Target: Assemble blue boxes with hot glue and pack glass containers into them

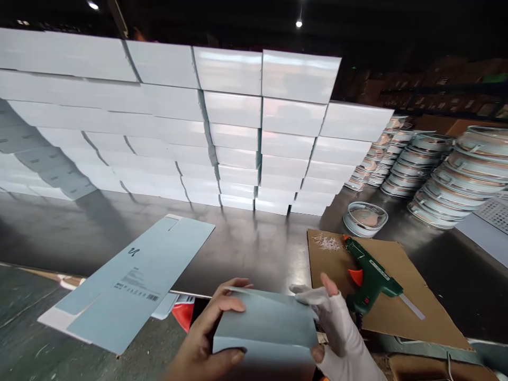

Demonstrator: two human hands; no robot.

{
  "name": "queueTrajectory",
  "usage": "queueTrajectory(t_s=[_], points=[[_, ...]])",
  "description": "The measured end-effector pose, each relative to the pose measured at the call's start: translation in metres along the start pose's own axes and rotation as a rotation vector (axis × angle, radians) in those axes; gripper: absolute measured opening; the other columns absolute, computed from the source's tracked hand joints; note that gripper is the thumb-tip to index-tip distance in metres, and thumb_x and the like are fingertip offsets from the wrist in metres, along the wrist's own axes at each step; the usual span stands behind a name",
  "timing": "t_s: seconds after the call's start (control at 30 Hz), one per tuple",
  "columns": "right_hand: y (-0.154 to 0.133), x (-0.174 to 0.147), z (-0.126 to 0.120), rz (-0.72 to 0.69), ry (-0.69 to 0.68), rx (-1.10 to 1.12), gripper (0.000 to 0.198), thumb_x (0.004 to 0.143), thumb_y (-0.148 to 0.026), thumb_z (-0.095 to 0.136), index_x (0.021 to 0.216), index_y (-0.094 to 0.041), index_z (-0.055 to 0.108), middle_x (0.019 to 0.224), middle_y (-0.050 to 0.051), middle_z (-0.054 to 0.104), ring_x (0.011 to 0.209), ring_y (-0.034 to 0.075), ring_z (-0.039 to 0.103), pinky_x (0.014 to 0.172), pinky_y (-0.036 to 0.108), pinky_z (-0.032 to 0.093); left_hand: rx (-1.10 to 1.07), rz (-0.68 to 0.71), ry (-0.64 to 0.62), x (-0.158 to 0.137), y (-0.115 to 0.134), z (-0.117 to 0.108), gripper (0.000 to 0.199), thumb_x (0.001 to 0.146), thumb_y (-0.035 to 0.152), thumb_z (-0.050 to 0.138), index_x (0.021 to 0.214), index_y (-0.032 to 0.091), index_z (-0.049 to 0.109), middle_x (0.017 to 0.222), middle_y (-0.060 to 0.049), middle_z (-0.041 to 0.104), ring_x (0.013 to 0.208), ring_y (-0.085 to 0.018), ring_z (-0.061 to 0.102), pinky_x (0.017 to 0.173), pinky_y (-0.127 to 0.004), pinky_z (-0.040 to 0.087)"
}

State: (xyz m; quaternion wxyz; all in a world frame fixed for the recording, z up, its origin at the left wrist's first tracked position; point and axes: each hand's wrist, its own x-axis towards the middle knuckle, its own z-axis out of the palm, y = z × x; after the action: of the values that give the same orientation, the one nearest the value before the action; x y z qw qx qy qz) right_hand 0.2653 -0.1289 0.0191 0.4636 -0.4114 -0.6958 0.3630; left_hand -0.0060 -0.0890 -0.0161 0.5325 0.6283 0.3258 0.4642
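A pale blue cardboard box (265, 317) is held low in front of me, its lower part blurred. My left hand (216, 330) is bare and clasps the box's left end, with fingers over the top and thumb on the near face. On the other end is my right hand (337, 328), in a white glove that leaves some fingertips bare; its thumb presses the near right corner and its fingers are at the far right corner. To the right, a green hot glue gun (375, 280) with an orange trigger and a glue stick lies on a brown cardboard sheet (420, 301).
Stacked white boxes (234, 111) wall off the back of the dark metal table (254, 254). A flat printed blue carton (151, 264) overhangs the near edge at left. One round clear-topped container (365, 218) stands near several stacks of similar containers (460, 174) at right.
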Motion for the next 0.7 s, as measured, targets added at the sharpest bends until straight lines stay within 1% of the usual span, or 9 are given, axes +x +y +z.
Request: queueTrajectory(t_s=[0.07,0.13,0.23,0.33,0.47,0.53,0.6,0.67,0.7], points=[[0.002,-0.004,-0.001,-0.041,-0.013,-0.079,0.086,0.09,-0.054,0.069,0.161,-0.043,0.023,0.149,0.011,0.055,0.135,0.036,0.058,0.106,0.049,0.054,-0.124,0.032,0.123,-0.001,0.001,0.009,0.038,0.087,0.046,0.079,0.116,0.043,0.055,0.138,0.001,0.059,0.127,-0.028,0.062,0.097,-0.034,0.054],[-0.001,-0.005,-0.004,-0.08,-0.067,-0.149,0.083,0.086,-0.046,0.076,0.157,-0.043,0.034,0.148,0.009,0.053,0.136,0.036,0.055,0.108,0.046,0.052,-0.118,0.088,0.144,0.0,0.004,0.011,0.043,0.091,0.041,0.077,0.124,0.047,0.05,0.129,0.001,0.06,0.122,-0.024,0.063,0.101,-0.033,0.053],[-0.01,0.001,-0.008,-0.197,-0.155,-0.335,0.073,0.092,-0.03,0.07,0.156,-0.04,0.037,0.141,0.008,0.053,0.131,0.027,0.056,0.108,0.037,0.051,0.064,0.169,-0.053,0.007,0.012,0.001,0.039,0.097,0.04,0.07,0.133,0.044,0.056,0.123,-0.004,0.055,0.121,-0.025,0.059,0.103,-0.034,0.051],[-0.015,0.01,-0.01,-0.264,-0.21,-0.44,0.061,0.095,-0.025,0.067,0.15,-0.034,0.043,0.14,0.009,0.051,0.129,0.021,0.056,0.105,0.03,0.051,0.207,0.152,-0.253,0.015,0.024,-0.012,0.022,0.098,0.037,0.067,0.12,0.037,0.071,0.12,-0.008,0.053,0.125,-0.029,0.054,0.102,-0.039,0.052],[-0.014,0.013,-0.018,-0.262,-0.201,-0.394,0.054,0.094,-0.024,0.069,0.144,-0.036,0.053,0.142,0.007,0.056,0.128,0.019,0.059,0.104,0.028,0.052,0.206,0.102,-0.318,0.022,0.038,-0.025,0.016,0.093,0.032,0.073,0.108,0.031,0.077,0.117,-0.01,0.056,0.117,-0.029,0.058,0.09,-0.034,0.057],[-0.011,0.009,-0.024,-0.136,-0.114,-0.23,0.053,0.094,-0.041,0.07,0.145,-0.041,0.055,0.154,0.007,0.052,0.137,0.025,0.056,0.108,0.035,0.053,0.164,0.095,-0.196,0.025,0.041,-0.032,0.014,0.09,0.033,0.077,0.103,0.029,0.08,0.12,-0.011,0.06,0.115,-0.028,0.06,0.086,-0.03,0.057],[-0.007,0.003,-0.027,0.04,0.018,-0.032,0.06,0.095,-0.057,0.062,0.152,-0.044,0.047,0.161,0.008,0.047,0.142,0.031,0.053,0.105,0.044,0.055,0.02,0.034,0.176,0.027,0.038,-0.037,0.019,0.083,0.04,0.084,0.096,0.027,0.081,0.118,-0.008,0.063,0.11,-0.026,0.062,0.079,-0.024,0.056],[-0.001,-0.001,-0.025,0.206,0.095,0.113,0.067,0.095,-0.063,0.058,0.155,-0.04,0.043,0.152,0.011,0.058,0.132,0.032,0.062,0.097,0.047,0.06,-0.184,-0.059,0.583,0.029,0.028,-0.036,0.035,0.076,0.052,0.087,0.099,0.027,0.075,0.107,-0.004,0.065,0.093,-0.02,0.065,0.067,-0.02,0.055],[0.001,-0.002,-0.023,0.272,0.108,0.139,0.066,0.094,-0.063,0.06,0.153,-0.036,0.049,0.14,0.013,0.067,0.122,0.032,0.069,0.092,0.046,0.062,-0.27,-0.113,0.705,0.029,0.022,-0.033,0.043,0.076,0.057,0.085,0.105,0.028,0.071,0.101,-0.002,0.065,0.086,-0.019,0.065,0.063,-0.02,0.055]])
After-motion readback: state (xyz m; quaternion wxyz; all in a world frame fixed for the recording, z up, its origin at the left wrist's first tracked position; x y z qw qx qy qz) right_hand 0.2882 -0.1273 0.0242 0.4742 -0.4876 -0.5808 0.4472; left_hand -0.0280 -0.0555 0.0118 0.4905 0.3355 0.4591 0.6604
